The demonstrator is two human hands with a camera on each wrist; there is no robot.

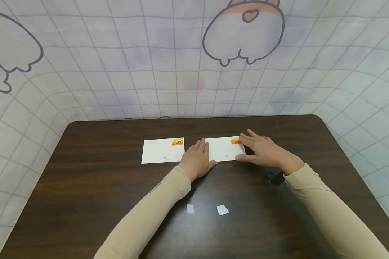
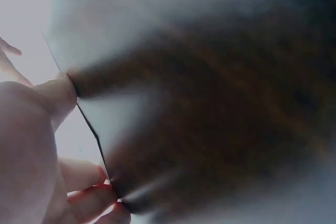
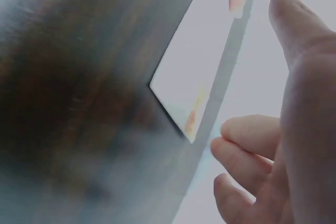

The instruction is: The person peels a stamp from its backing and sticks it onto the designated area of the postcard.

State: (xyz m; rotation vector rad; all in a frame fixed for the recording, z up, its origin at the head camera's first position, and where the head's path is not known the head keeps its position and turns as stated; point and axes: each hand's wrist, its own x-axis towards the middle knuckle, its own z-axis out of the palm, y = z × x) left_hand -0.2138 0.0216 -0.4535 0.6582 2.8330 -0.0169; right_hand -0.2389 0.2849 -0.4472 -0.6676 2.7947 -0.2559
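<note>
A white card (image 1: 222, 149) with an orange and yellow stamp (image 1: 235, 140) in its upper right corner lies on the dark table. The left hand (image 1: 197, 160) is at its left edge, fingers straight and together, thumb pointing right near the lower edge. Over the card's right end is the right hand (image 1: 260, 149), fingers spread and partly hiding the stamp. The right wrist view shows this hand's thumb and fingers (image 3: 244, 163) apart, with nothing between them. A second, similar stamped card (image 1: 159, 151) lies to the left, its right edge close to the left hand.
Two small whitish scraps (image 1: 190, 209) lie on the table (image 1: 84, 194) nearer the person, between the forearms. A dark device (image 1: 275, 177) sits at the right wrist. White grid-patterned cloth (image 1: 133, 72) with cartoon drawings hangs behind and beside the table.
</note>
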